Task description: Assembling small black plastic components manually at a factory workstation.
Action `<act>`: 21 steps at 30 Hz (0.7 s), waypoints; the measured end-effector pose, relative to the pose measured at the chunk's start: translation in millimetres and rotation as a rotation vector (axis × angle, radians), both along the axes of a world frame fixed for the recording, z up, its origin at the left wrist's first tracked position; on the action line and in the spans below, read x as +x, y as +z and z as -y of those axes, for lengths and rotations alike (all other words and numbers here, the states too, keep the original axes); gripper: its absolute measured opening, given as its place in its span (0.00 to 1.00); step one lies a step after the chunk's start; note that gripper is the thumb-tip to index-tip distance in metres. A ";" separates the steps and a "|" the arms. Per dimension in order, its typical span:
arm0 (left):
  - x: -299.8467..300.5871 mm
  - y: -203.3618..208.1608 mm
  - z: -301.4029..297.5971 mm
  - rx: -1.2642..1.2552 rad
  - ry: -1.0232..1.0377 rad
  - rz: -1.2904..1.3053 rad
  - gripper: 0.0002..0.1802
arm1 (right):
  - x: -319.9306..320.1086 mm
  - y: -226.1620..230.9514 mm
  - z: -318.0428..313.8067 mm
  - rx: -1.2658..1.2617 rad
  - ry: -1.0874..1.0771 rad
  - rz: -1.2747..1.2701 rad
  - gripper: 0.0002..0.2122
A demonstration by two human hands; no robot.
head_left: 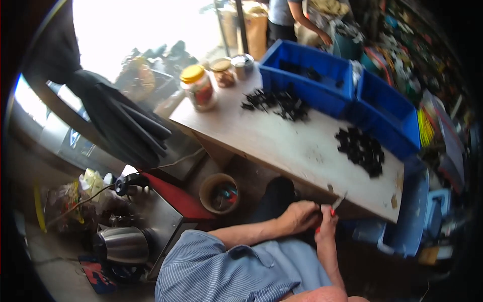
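Note:
My right hand (pixel 327 224) is closed around a red-handled hand tool with a narrow metal tip (pixel 339 200), which points up over the table's front edge. Whether it is scissors, pliers or a knife cannot be told. Close beside it, on its left, my left hand (pixel 300 216) has its fingers curled together; what they hold, if anything, is hidden. Beyond my hands, on the pale table (pixel 282 146), lie a pile of small black pieces (pixel 359 151) at the right and a looser black heap (pixel 276 103) farther back.
Two blue bins (pixel 307 88) (pixel 387 110) line the table's far side. Jars, one yellow-lidded (pixel 197 88), stand at its left end. A round bucket (pixel 220 194) sits on the floor, near a steel kettle (pixel 123 245). Another person (pixel 287 17) stands beyond the bins.

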State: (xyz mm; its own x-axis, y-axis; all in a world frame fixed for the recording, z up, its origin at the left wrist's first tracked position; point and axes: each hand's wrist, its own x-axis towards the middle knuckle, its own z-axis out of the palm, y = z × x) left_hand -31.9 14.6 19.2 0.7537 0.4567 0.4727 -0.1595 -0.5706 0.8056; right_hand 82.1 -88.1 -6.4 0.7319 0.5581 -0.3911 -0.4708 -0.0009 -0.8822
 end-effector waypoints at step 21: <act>33.7 10.8 -11.9 -0.899 0.129 0.178 0.08 | -22.5 42.6 -4.6 -0.127 0.265 -0.054 0.09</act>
State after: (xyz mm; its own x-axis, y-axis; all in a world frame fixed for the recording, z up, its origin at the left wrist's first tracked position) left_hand 1.8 26.5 30.0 0.6222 0.7829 0.0033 -0.3018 0.2359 0.9237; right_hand 59.6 -83.5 36.1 0.5436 0.6707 -0.5047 -0.4858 -0.2390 -0.8408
